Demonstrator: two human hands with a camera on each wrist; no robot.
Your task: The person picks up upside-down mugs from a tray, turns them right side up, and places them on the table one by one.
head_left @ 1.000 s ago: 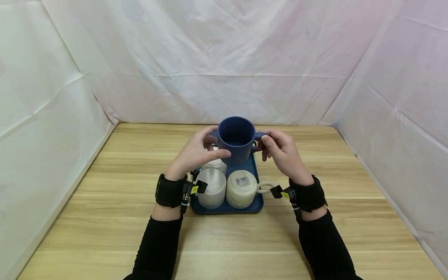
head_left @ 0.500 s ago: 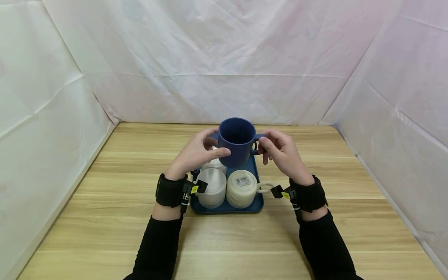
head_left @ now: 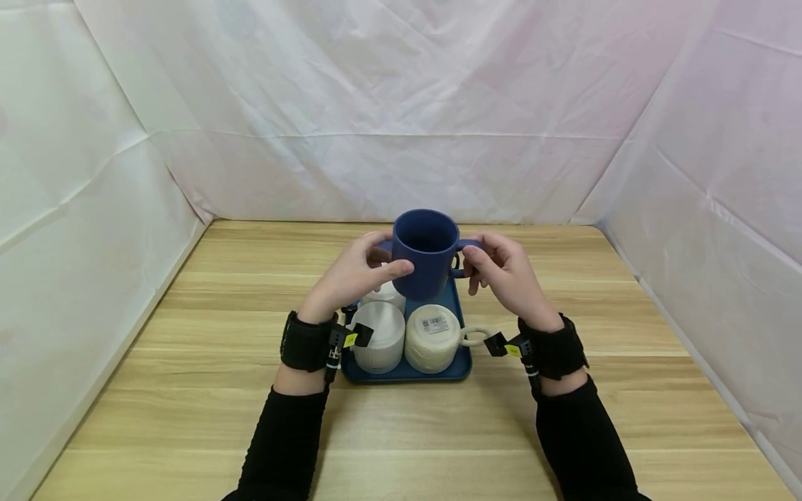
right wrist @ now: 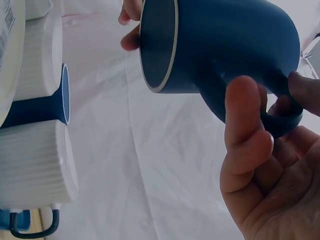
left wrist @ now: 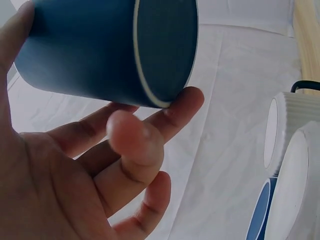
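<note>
Left hand (head_left: 347,278) cups the dark blue ceramic mug's (head_left: 427,252) wall at 9 o'clock, steadying it; right hand (head_left: 504,275) pinches its handle at 3 o'clock, above the blue tray (head_left: 460,365).

Tray (head_left: 460,367) sits mid-frame on the worktop (head_left: 188,390), just ahead of my wrists. On its near edge: ribbed cup (head_left: 378,337) left, labelled cup (head_left: 432,339) right, touching. A third cup (head_left: 383,295) sits behind the ribbed one. Mug (head_left: 427,254) is above the tray's far end, between my left hand (head_left: 351,278) and right hand (head_left: 504,275).
</note>
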